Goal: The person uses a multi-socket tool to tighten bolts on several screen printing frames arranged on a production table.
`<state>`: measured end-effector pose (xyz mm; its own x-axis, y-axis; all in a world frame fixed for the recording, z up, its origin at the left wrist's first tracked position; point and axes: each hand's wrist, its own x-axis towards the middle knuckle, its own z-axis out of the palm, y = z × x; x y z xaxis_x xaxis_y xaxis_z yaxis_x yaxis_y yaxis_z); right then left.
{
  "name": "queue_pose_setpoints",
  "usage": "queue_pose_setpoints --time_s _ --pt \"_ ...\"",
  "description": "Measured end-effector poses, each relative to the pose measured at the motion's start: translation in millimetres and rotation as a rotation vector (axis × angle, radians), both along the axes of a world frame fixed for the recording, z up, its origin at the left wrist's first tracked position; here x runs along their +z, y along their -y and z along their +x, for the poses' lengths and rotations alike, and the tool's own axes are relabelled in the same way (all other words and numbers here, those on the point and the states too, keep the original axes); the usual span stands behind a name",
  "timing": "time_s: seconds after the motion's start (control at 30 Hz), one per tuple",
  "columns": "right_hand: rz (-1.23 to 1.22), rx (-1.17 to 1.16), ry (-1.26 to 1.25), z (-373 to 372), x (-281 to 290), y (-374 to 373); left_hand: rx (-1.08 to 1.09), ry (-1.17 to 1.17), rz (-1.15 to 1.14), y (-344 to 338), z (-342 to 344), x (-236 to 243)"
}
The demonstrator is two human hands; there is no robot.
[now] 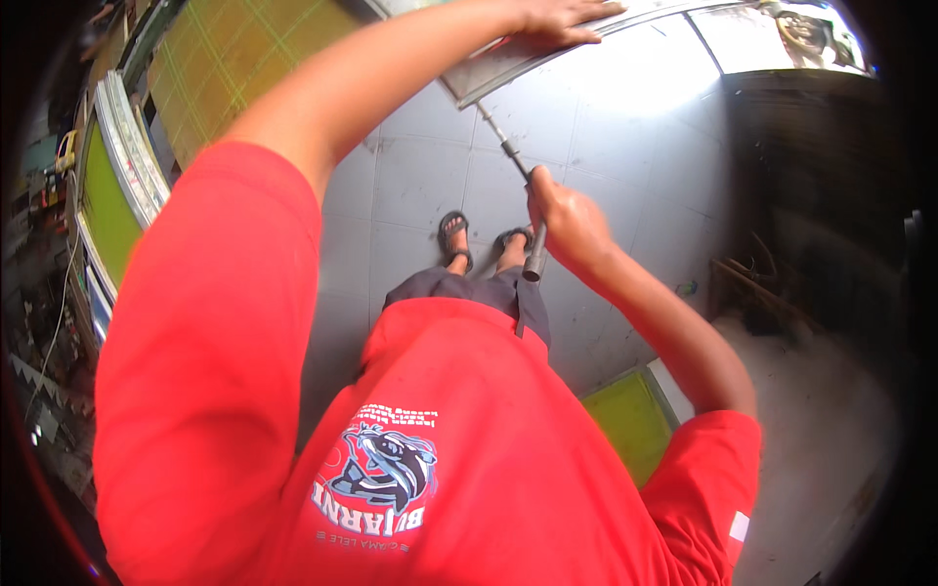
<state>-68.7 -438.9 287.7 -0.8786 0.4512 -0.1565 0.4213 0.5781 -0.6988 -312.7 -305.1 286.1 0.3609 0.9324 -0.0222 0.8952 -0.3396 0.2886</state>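
Note:
My left hand lies with fingers stretched out on a metal-framed panel at the top of the view. Below it, my right hand is closed round the handle of a screwdriver-like tool with a grey, round end. A long thin shaft runs from the tool up and left to the corner of the panel's frame. The tip meets or nearly meets that corner; exact contact is too small to tell.
Grey floor tiles lie beneath, with my sandalled feet on them. Yellow-green framed panels lean at the left, and another green panel is at the lower right. A dark, cluttered area stands at the right.

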Motion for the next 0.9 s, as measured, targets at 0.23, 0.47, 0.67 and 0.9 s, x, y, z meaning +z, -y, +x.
queue_pose_setpoints --time_s 0.23,0.47,0.67,0.9 --pt "0.045 -0.350 -0.321 1 -21 21 -0.018 -0.167 0.125 -15 -8 -9" --pt "-2.354 -0.658 -0.719 17 -40 29 0.330 0.138 0.352 54 -24 22" --pt "-2.455 -0.614 -0.730 5 -42 32 0.496 -0.044 0.275 135 -90 -13" --pt "-2.555 -0.558 -0.749 6 -30 31 0.467 0.002 0.451 139 -84 -27"
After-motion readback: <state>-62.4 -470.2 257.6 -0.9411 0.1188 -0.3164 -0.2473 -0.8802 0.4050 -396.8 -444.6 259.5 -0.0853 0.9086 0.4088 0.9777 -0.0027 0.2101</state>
